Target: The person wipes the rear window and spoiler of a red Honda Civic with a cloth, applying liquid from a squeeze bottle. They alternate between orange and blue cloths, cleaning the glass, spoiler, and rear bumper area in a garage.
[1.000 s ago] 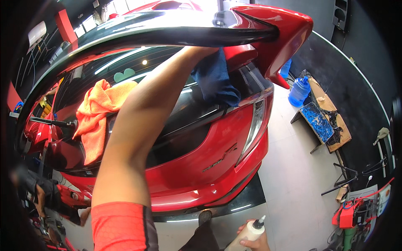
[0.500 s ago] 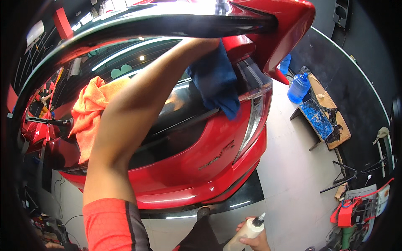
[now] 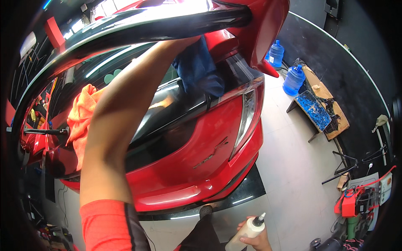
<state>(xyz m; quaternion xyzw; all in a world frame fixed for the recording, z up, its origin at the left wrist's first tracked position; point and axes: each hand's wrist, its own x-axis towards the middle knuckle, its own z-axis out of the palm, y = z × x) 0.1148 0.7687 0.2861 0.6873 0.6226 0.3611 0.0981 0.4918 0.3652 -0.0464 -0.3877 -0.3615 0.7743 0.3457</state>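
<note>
My left arm reaches up across the rear window of a red car (image 3: 167, 186). Under the black and red rear spoiler (image 3: 167, 25), my left hand (image 3: 189, 41) holds a dark blue cloth (image 3: 197, 69) that hangs down over the glass and the edge of the tail light. The spoiler covers the fingers of that hand. Low in front of me, my right hand (image 3: 256, 241) is closed round a cream squeeze bottle (image 3: 246, 234) with a dark cap and pale nozzle tip. An orange cloth (image 3: 81, 115) lies bunched on the rear window, beside the wiper arm (image 3: 46, 131).
Blue water jugs (image 3: 294, 80) stand on the floor at right, near a low blue-topped bench (image 3: 313, 109) and flattened cardboard (image 3: 341, 121). Red tool equipment (image 3: 351, 203) and cables crowd the lower right. A black wall (image 3: 335, 71) runs along the right side.
The car and room have shifted slightly left in view. My left hand and the blue cloth have shifted left too, and the cloth's lower end sits higher. The right hand keeps its hold on the bottle.
</note>
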